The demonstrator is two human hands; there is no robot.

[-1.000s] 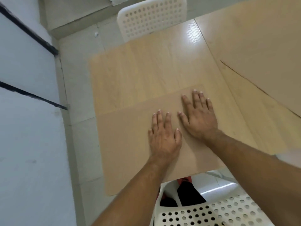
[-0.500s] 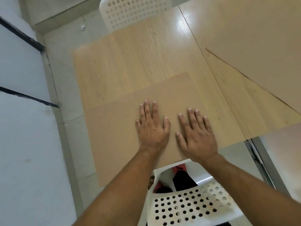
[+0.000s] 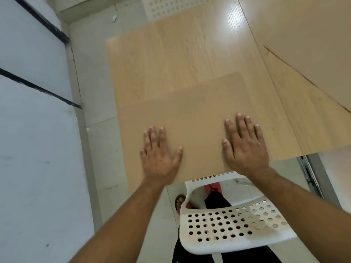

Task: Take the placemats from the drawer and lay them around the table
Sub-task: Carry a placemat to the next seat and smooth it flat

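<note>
A tan placemat (image 3: 191, 111) lies flat at the near edge of the light wooden table (image 3: 171, 59), its left end hanging past the table's side. My left hand (image 3: 159, 156) rests palm down on the mat's left part, fingers spread. My right hand (image 3: 245, 145) presses flat on the mat's right part, fingers apart. Neither hand grips anything. A second tan placemat (image 3: 311, 44) lies at the table's far right, partly cut off by the frame.
A white perforated chair (image 3: 233, 228) stands between me and the table, its back under my arms. Another white chair (image 3: 174, 6) sits at the far side. A pale wall (image 3: 34, 149) runs close along the left. A metal floor rail (image 3: 311, 173) lies at right.
My hands have slid apart along the placemat, the left going left and the right going right. Before, they lay side by side near its middle.
</note>
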